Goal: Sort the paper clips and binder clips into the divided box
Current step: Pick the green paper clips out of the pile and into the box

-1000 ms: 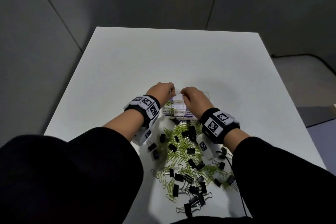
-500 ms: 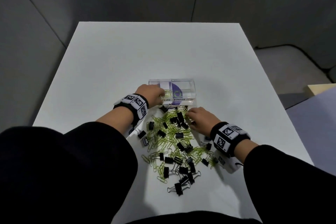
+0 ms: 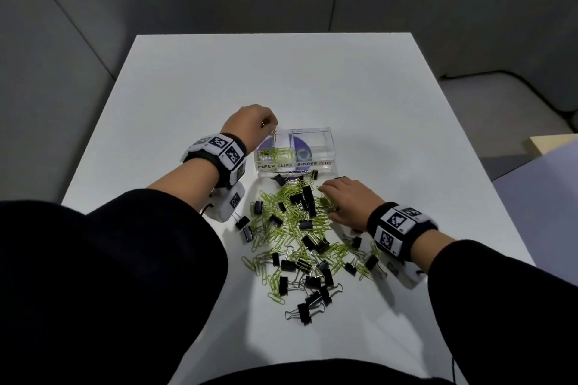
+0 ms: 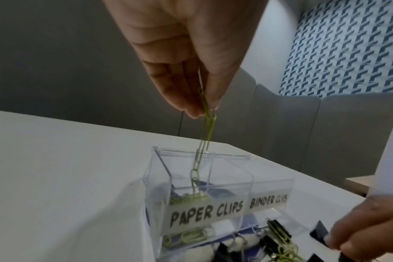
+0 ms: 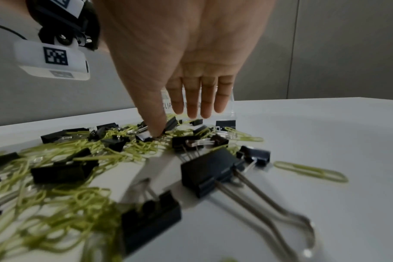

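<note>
A clear divided box (image 3: 328, 147) (image 4: 236, 179) stands mid-table, its halves labelled PAPER CLIPS and BINDER CLIPS. My left hand (image 3: 250, 122) (image 4: 204, 109) hovers over the left half and pinches a chain of green paper clips (image 4: 208, 127) that hangs down into it. Green paper clips (image 3: 278, 153) lie in that half. In front of the box spreads a mixed pile of green paper clips (image 3: 291, 228) and black binder clips (image 3: 308, 195) (image 5: 210, 170). My right hand (image 3: 341, 197) (image 5: 191, 106) is over the pile's right side, fingers straight, thumb tip down among the clips.
The white table (image 3: 281, 78) stretches far beyond the box. Binder clips (image 3: 303, 311) trail toward the near edge between my black sleeves. A tan surface (image 3: 550, 142) shows past the table's right edge.
My left hand rose from the box's left side, lifting a chain of paper clips above the left half. My right hand stayed on the pile's right side.
</note>
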Tool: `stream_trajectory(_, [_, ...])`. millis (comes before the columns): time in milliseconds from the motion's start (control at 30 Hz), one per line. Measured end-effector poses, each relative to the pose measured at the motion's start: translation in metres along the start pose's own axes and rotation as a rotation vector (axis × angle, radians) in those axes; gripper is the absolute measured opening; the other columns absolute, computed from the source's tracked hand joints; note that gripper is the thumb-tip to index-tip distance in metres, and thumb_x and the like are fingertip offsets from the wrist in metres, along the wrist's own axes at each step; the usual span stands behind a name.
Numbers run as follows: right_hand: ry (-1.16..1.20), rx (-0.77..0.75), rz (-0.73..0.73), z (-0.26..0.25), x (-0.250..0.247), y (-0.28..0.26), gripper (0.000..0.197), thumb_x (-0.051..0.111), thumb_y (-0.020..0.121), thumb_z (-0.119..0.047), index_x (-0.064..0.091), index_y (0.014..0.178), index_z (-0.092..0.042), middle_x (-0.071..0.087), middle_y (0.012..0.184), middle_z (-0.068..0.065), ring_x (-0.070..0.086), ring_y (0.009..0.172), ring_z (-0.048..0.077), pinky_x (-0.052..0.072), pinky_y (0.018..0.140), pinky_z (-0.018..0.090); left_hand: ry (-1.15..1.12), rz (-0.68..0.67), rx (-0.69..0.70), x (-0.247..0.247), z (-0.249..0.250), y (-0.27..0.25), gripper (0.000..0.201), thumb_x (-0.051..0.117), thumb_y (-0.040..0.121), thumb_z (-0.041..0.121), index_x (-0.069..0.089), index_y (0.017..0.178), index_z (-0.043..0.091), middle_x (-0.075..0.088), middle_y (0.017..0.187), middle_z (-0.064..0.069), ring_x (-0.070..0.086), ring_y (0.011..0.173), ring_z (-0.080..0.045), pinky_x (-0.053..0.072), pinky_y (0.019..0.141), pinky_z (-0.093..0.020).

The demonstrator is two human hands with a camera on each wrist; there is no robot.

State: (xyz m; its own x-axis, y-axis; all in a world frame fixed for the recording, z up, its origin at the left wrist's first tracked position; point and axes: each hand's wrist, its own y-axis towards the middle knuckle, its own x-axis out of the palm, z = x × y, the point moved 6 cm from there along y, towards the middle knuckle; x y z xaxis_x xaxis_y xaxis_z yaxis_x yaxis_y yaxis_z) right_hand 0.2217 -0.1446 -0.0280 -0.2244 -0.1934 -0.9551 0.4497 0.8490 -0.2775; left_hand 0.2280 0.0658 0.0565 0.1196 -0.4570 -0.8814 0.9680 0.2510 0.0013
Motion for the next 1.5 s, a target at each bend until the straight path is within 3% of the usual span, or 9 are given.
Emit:
stream_trajectory(100, [-0.005, 0.034, -0.127, -0.001, 0.003, 0.004, 0.085, 0.063, 0.081, -0.045, 0.021, 0.145, -0.010, 0.031, 0.150, 0.009, 0.033, 0.135, 0.025, 0.028, 0.113, 0.036, 0.105, -0.062, -0.013, 0.006, -0.002, 0.003, 0.024, 0.048, 0.094, 0.019, 0.065, 0.110, 0.012, 0.062, 0.116, -0.008, 0.057, 0.107, -0.025, 0.045, 0.087, -0.034])
stream_trajectory(200, [0.027, 0.068, -0.161, -0.005, 0.011, 0.008, 0.091, 0.066, 0.077, -0.048, 0.019, 0.145, -0.010, 0.035, 0.146, 0.007, 0.035, 0.133, 0.024, 0.025, 0.115, 0.039, 0.215, -0.116, 0.040, 0.015, 0.004, -0.009, 0.025, 0.048, 0.094, 0.026, 0.063, 0.113, 0.018, 0.057, 0.122, -0.002, 0.054, 0.111, -0.022, 0.044, 0.086, -0.035])
stream_trajectory(333, [-0.005, 0.109, -0.087, -0.009, 0.015, 0.013, 0.074, 0.065, 0.081, -0.038, 0.029, 0.141, -0.011, 0.044, 0.140, 0.007, 0.042, 0.127, 0.025, 0.029, 0.112, 0.041, 0.264, -0.265, 0.222, 0.049, 0.027, -0.047, 0.024, 0.048, 0.094, 0.029, 0.061, 0.110, 0.016, 0.059, 0.112, -0.001, 0.056, 0.103, -0.016, 0.050, 0.086, -0.028])
stream_trajectory(467, [-0.011, 0.115, -0.051, -0.012, 0.015, 0.014, 0.054, 0.059, 0.086, -0.026, 0.039, 0.134, -0.012, 0.050, 0.132, 0.008, 0.047, 0.120, 0.027, 0.036, 0.106, 0.041, 0.260, -0.427, 0.184, 0.092, 0.023, -0.073, 0.048, 0.058, 0.088, 0.033, 0.045, 0.133, 0.021, 0.048, 0.130, -0.001, 0.050, 0.116, -0.018, 0.047, 0.097, -0.033])
stream_trajectory(700, [-0.035, 0.115, -0.121, -0.014, 0.016, 0.009, 0.064, 0.061, 0.082, -0.040, 0.038, 0.133, -0.010, 0.045, 0.134, 0.010, 0.044, 0.122, 0.028, 0.036, 0.105, 0.042, 0.296, -0.476, 0.159, 0.116, 0.012, -0.081, 0.048, 0.060, 0.086, 0.028, 0.045, 0.130, 0.016, 0.044, 0.130, -0.007, 0.045, 0.117, -0.025, 0.047, 0.094, -0.040])
stream_trajectory(933, [-0.026, 0.158, -0.068, -0.014, 0.014, 0.009, 0.030, 0.054, 0.089, -0.020, 0.053, 0.117, -0.009, 0.054, 0.121, 0.012, 0.050, 0.110, 0.028, 0.041, 0.098, 0.039, 0.256, -0.421, 0.113, 0.115, 0.006, -0.083, 0.059, 0.061, 0.086, 0.032, 0.036, 0.138, 0.017, 0.038, 0.139, -0.007, 0.040, 0.126, -0.024, 0.042, 0.102, -0.037])
stream_trajectory(1133, [-0.007, 0.188, -0.092, -0.014, 0.015, 0.007, 0.043, 0.059, 0.085, -0.039, 0.052, 0.116, -0.009, 0.052, 0.120, 0.010, 0.048, 0.112, 0.027, 0.040, 0.097, 0.040, 0.340, -0.427, 0.110, 0.118, 0.005, -0.088, 0.056, 0.061, 0.086, 0.035, 0.041, 0.134, 0.015, 0.042, 0.134, -0.007, 0.041, 0.123, -0.025, 0.042, 0.098, -0.036])
stream_trajectory(1400, [0.109, 0.233, -0.132, -0.019, 0.014, 0.008, 0.027, 0.055, 0.089, -0.016, 0.051, 0.113, -0.003, 0.052, 0.117, 0.016, 0.051, 0.108, 0.032, 0.044, 0.089, 0.039, 0.283, -0.456, 0.011, 0.119, 0.001, -0.093, 0.043, 0.055, 0.091, 0.021, 0.043, 0.131, 0.011, 0.046, 0.130, -0.013, 0.045, 0.119, -0.030, 0.042, 0.097, -0.039])
stream_trajectory(1500, [0.165, 0.249, -0.147, -0.019, 0.014, 0.008, 0.027, 0.056, 0.089, -0.017, 0.051, 0.113, -0.004, 0.052, 0.117, 0.015, 0.052, 0.107, 0.031, 0.047, 0.090, 0.040, 0.224, -0.464, -0.027, 0.119, -0.001, -0.092, 0.040, 0.056, 0.091, 0.019, 0.047, 0.128, 0.010, 0.049, 0.127, -0.013, 0.049, 0.117, -0.030, 0.043, 0.097, -0.038])
